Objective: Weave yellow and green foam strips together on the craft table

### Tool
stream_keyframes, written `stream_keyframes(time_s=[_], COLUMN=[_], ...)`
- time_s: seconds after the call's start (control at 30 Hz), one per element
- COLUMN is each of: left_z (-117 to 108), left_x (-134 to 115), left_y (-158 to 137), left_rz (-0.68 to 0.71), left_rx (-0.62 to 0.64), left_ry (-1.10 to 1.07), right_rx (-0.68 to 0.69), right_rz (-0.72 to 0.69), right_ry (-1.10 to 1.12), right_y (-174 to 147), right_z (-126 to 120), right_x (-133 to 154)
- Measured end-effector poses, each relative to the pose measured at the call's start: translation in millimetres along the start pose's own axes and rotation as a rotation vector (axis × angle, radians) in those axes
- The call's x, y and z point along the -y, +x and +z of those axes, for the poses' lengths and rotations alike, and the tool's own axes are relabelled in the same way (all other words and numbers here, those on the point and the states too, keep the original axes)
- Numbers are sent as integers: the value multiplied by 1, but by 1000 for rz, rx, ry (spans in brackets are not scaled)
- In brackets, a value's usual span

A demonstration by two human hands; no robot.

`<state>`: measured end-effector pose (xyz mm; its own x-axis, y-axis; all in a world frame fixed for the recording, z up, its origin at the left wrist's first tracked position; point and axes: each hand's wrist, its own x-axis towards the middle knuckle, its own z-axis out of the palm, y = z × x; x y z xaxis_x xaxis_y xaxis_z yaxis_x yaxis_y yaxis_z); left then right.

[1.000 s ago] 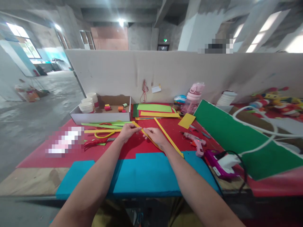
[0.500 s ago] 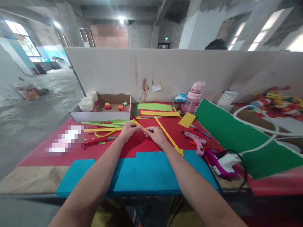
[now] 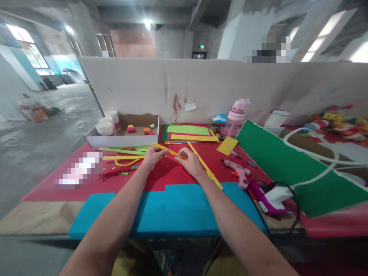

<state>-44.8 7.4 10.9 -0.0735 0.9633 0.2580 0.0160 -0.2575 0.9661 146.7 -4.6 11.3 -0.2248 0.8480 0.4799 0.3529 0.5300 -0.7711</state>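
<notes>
Between my two hands, above the red tabletop [image 3: 161,178], stretches a narrow yellow strip [image 3: 171,152]. My left hand [image 3: 153,156] pinches it on the left, and its far end sticks out past the fingers. My right hand [image 3: 189,161] grips the other end, with thumb and index finger bent round it. Just right of that hand another yellow strip [image 3: 198,155] lies slantwise on the table. Beside my left hand rest a yellow strip [image 3: 123,157], green strips [image 3: 115,151] and red-handled scissors [image 3: 116,171].
A pink glue gun [image 3: 237,170] lies at the right by a purple power strip [image 3: 270,201] with cables. A leaning green board [image 3: 290,168] bounds that side. Behind stand an open box [image 3: 122,142] with cups and small rolls, coloured sheets [image 3: 188,130] and a pink bottle [image 3: 236,115].
My hands have moved slightly apart along the yellow strip, and more of it shows between them. My right fingers have curled up round its end.
</notes>
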Motion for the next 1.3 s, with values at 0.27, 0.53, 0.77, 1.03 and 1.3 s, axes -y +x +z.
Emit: stream_keyframes(time_s=[0.27,0.53,0.77,1.03,1.3], left_z=[-3,-8,-14,-21,-32], left_x=[-8,-9,-6,-6,-10], left_y=[-1,1,4,7,10], left_rz=[-11,-8,-26,-24,-32], left_rx=[-29,-60,-81,-131,-202], left_ry=[-117,-134,-174,-179,-211], right_rx=[-32,-45,-37,-36,-100], right_rz=[8,-129,-194,-220,-227], right_ry=[-61,-250,-311,-308,-324], right_y=[-1,-1,0,1,1], right_z=[-5,-11,-16,-25,-38], right_x=[10,10,8,3,2])
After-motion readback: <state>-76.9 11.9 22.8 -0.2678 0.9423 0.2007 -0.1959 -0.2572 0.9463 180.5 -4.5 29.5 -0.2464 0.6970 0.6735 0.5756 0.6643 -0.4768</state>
